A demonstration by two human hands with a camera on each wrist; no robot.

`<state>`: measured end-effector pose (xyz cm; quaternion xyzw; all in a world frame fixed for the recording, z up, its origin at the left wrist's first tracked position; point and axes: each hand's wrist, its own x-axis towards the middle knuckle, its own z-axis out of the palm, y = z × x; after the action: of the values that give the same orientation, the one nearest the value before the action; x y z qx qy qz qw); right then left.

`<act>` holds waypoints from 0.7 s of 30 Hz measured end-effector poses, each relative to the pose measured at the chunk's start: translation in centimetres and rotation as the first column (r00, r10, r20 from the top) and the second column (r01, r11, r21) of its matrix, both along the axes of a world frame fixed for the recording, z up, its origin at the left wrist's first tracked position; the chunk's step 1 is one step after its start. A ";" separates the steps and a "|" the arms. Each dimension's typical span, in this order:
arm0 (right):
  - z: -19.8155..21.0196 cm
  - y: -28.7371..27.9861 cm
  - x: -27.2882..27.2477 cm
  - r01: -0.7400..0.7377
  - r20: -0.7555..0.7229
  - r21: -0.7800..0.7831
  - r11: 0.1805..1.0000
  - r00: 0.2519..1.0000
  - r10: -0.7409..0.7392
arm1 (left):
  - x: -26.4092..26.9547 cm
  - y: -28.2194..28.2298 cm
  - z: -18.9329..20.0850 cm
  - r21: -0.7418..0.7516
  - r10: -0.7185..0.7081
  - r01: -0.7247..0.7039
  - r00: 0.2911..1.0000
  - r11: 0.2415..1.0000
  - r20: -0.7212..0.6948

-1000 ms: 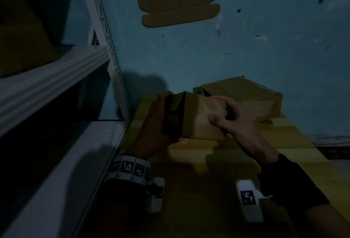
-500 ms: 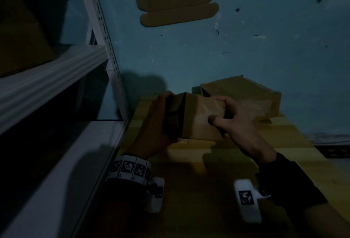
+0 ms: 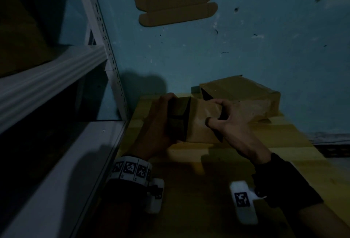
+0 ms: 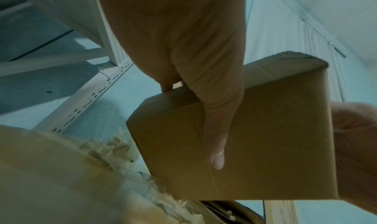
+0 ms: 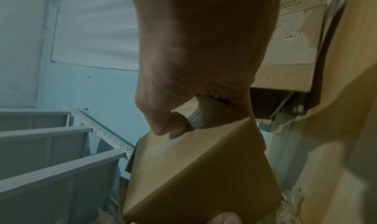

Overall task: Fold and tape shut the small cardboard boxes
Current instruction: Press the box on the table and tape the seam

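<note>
Both hands grip one small brown cardboard box [image 3: 197, 122], long axis left-right: left hand [image 3: 155, 124] on its left end, right hand [image 3: 231, 122] on its right; barely shifted since earlier.

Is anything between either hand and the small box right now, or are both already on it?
Nothing visible stands between them. The left hand grips the left end of the small box, and the right hand pinches its right end. A bigger box sits behind, out of the way.
</note>
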<state>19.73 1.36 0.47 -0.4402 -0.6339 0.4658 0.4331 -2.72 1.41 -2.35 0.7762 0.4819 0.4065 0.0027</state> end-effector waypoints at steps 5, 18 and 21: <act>-0.6 0.7 0.2 0.005 0.045 0.031 1.000 0.999 -0.006 | 0.2 0.0 -0.2 0.008 0.002 -0.001 1.000 1.000 -0.007; -0.3 1.0 1.2 -0.113 0.004 0.001 0.994 0.994 0.113 | -0.3 0.0 0.0 -0.001 -0.016 0.016 0.999 1.000 0.034; -0.6 1.2 0.9 -0.089 -0.021 0.023 0.996 0.996 0.090 | -0.3 -0.1 0.2 -0.022 -0.023 0.024 0.999 0.999 0.045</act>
<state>20.65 2.55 -0.09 -0.4014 -0.6533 0.4824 0.4235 -3.03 1.29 -2.16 0.7725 0.4770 0.4182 0.0273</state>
